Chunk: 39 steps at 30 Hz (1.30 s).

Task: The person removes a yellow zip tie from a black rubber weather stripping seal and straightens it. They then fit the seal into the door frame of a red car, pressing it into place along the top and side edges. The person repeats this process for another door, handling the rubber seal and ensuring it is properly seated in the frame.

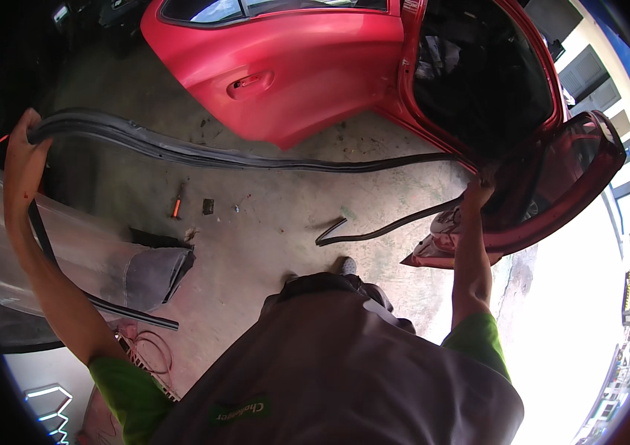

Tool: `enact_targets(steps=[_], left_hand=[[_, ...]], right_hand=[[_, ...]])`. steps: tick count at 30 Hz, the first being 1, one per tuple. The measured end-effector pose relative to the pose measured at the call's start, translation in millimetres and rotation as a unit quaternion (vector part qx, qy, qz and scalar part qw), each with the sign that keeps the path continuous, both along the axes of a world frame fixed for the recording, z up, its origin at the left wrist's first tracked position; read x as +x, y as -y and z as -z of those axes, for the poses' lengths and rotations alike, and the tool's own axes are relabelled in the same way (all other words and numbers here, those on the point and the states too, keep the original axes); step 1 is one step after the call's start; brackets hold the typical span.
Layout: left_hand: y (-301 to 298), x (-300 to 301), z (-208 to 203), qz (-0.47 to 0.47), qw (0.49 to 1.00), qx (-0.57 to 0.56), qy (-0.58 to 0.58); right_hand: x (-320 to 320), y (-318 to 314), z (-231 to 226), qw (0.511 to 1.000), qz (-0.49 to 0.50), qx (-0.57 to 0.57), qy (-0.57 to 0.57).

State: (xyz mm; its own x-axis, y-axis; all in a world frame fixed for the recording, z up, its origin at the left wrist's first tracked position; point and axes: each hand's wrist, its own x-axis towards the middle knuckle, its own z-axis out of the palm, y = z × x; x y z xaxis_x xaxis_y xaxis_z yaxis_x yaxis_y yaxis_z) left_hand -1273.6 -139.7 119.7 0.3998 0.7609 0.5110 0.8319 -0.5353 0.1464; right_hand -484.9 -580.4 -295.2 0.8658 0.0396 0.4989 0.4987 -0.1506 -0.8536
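Black rubber strip [256, 159]: stretched between the fingers of both hands, sagging toward the right, with a tail past each grip — one below the left fingers, the other bent, down and left of the right fingers.
Left hand [28, 137]: fingers curled round the strip.
Right hand [480, 189]: fingers gripping the strip, tips too dark to make out.
Red car door [315, 67]: beyond and between both hands' fingers.
Dark red door [586, 185]: just right of the right fingers.
Orange tool [177, 207]: on the floor [270, 211] — nearer the left fingers.
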Motion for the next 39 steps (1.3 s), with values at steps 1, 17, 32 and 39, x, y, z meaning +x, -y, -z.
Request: enact_targets(steps=[1, 17, 32, 39], left_hand=[[2.6, 23.6, -13.1, 0.029, 1.000, 0.004, -0.009], [119.8, 321.0, -12.7, 0.310, 0.938, -0.101, -0.116], [5.5, 367.6, 325.7, 0.233, 0.749, -0.443, 0.434], [-18.8, 356.4, 353.1, 0.280, 0.737, -0.438, 0.433]], right_hand=[[6.5, 12.1, 27.6, 0.999, 0.032, -0.018, 0.024], [-309.7, -250.6, -323.2, 0.855, -0.488, -0.054, 0.166], [-103.1, -225.1, -390.9, 0.940, -0.330, 0.066, -0.057], [-51.4, -214.7, -370.4, 0.954, -0.296, 0.041, -0.021]])
